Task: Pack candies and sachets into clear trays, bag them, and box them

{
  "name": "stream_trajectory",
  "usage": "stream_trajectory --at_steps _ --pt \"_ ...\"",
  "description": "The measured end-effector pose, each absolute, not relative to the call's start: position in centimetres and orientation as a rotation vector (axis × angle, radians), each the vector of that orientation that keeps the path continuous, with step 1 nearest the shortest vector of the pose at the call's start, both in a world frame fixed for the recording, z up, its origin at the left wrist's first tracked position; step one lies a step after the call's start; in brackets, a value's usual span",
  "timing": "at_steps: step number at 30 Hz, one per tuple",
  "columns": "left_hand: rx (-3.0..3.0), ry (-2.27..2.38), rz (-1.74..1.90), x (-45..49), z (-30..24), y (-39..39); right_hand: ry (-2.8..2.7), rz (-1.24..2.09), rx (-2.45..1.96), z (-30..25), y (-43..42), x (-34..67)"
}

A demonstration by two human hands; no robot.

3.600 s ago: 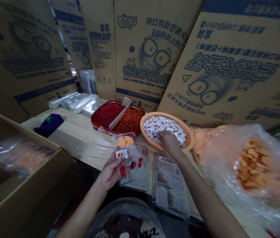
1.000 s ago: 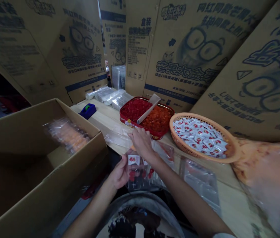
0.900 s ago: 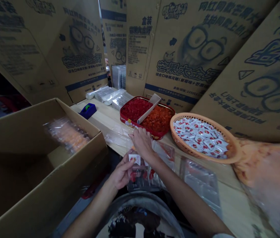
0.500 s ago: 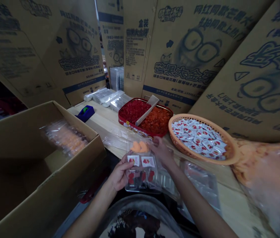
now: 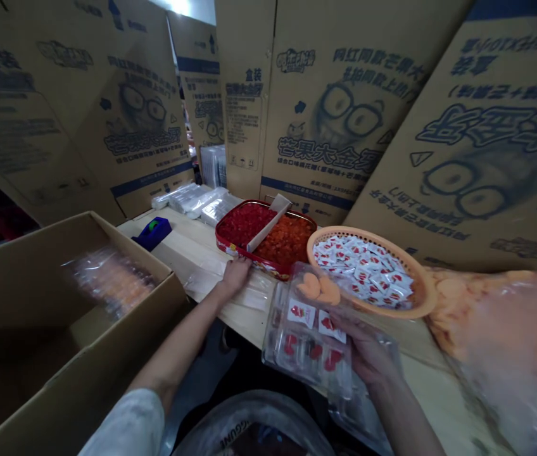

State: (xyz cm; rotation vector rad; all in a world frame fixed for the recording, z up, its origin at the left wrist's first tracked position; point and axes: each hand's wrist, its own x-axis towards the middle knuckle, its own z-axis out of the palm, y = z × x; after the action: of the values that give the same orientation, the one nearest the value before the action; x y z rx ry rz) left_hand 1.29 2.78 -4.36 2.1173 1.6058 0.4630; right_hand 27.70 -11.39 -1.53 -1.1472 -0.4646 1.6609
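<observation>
My right hand (image 5: 366,351) grips a clear plastic tray (image 5: 307,332) from below and holds it tilted over the table edge. The tray holds orange pieces at its far end, two small white sachets in the middle and red candies near me. My left hand (image 5: 236,275) reaches forward, its fingers curled down onto a pile of clear plastic bags (image 5: 230,285) lying in front of the red tin (image 5: 230,240). The tin holds red sweets on its left and orange sweets on its right, split by a cardboard divider.
An orange basket (image 5: 418,304) of white sachets stands right of the tin. A big clear bag of orange pieces (image 5: 501,342) lies far right. An open cardboard box (image 5: 83,354) with packed trays sits at my left. Printed cartons wall the back. A blue tape dispenser (image 5: 153,231) and wrapped stacks (image 5: 197,199) lie behind.
My left hand let go of the filled tray and reached forward to the clear bags. My right hand now holds the tray alone, shifted right and tilted.
</observation>
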Motion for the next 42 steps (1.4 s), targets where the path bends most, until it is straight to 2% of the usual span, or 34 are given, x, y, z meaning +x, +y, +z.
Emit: stream_trajectory --at_steps 5,8,18,25,30,35,39,42 --pt "2.134 1.658 0.278 1.0 -4.4 4.2 -0.414 1.588 -1.14 -2.0 -12.1 29.8" --pt "2.102 1.646 0.292 0.9 -3.4 3.8 -0.418 1.559 -1.114 -1.7 -12.1 30.0" --pt "1.696 1.561 1.009 -0.3 2.9 -0.3 -0.366 1.455 -0.95 0.1 -10.8 30.8" --pt "1.347 1.374 1.3 0.1 3.8 -4.1 -0.303 1.341 -0.894 1.7 -10.6 30.8" --pt "1.378 1.391 1.418 0.9 3.0 -6.7 -0.272 1.343 -0.924 1.7 -11.1 31.1" --pt "1.966 1.368 1.196 4.4 -1.1 -10.0 -0.276 1.31 -0.931 1.4 -11.5 31.4" --pt "2.066 1.265 0.854 6.9 -4.4 -12.7 -0.354 1.285 -0.932 1.3 -12.3 32.2" --pt "2.069 1.213 0.736 7.3 -5.4 -13.7 -0.364 1.227 -0.938 1.2 -12.8 33.0"
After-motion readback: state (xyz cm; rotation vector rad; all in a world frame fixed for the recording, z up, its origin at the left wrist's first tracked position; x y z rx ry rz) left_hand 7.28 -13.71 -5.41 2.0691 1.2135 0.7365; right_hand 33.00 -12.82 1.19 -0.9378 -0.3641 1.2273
